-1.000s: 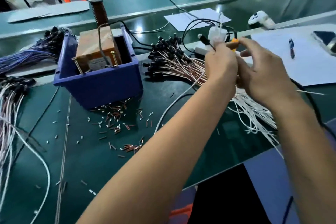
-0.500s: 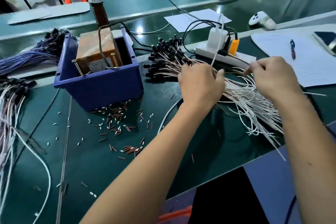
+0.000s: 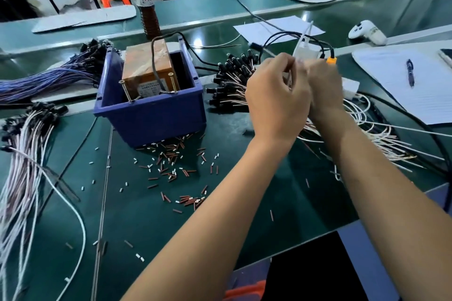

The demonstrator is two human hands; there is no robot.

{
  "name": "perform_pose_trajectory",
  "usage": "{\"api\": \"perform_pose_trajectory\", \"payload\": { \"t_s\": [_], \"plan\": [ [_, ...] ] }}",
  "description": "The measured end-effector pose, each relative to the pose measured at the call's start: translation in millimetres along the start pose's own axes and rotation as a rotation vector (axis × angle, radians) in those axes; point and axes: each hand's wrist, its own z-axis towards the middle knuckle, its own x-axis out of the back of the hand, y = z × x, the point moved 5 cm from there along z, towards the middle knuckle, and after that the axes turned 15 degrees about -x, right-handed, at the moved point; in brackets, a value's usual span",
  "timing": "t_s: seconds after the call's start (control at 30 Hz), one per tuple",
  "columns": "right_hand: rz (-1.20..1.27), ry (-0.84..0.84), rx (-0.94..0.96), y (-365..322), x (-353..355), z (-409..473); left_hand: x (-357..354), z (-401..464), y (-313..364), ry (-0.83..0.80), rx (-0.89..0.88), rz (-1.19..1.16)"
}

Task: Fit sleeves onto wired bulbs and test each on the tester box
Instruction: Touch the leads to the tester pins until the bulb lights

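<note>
My left hand (image 3: 276, 98) and my right hand (image 3: 322, 88) are raised close together over the pile of wired bulbs (image 3: 232, 78) with black heads. Both hands have curled fingers that meet at a thin white wire (image 3: 308, 29), which rises from between them. The right hand is blurred, and what its fingertips pinch is hidden. The brown tester box (image 3: 146, 68) stands in a blue bin (image 3: 151, 117) to the left of my hands. Several small red and white sleeves (image 3: 171, 164) lie scattered on the green mat in front of the bin.
Loose white wires (image 3: 371, 129) spread right of my hands. More wire bundles lie at the left (image 3: 24, 144) and far left (image 3: 49, 76). A power strip (image 3: 351, 85) with plugs sits behind my hands. Paper with a pen (image 3: 410, 76), a bottle (image 3: 148, 10) and a white controller (image 3: 367, 32) are further back.
Half a second ago both hands were apart and low on the wire pile. They have lifted and come together, with a white wire held between them.
</note>
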Motion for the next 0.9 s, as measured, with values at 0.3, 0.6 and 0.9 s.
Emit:
{"api": "perform_pose_trajectory", "payload": {
  "t_s": [0.3, 0.6, 0.9],
  "plan": [
    [-0.221, 0.013, -0.075, 2, -21, -10, -25, -15, -50, -0.608, -0.057, 0.398],
    [-0.392, -0.249, -0.162, 40, 4, -17, -35, -27, -72, -0.850, -0.015, 0.641],
    [-0.281, -0.245, -0.039, 32, 10, -14, -28, -25, -56, -0.721, -0.168, 0.692]
  ]
}}
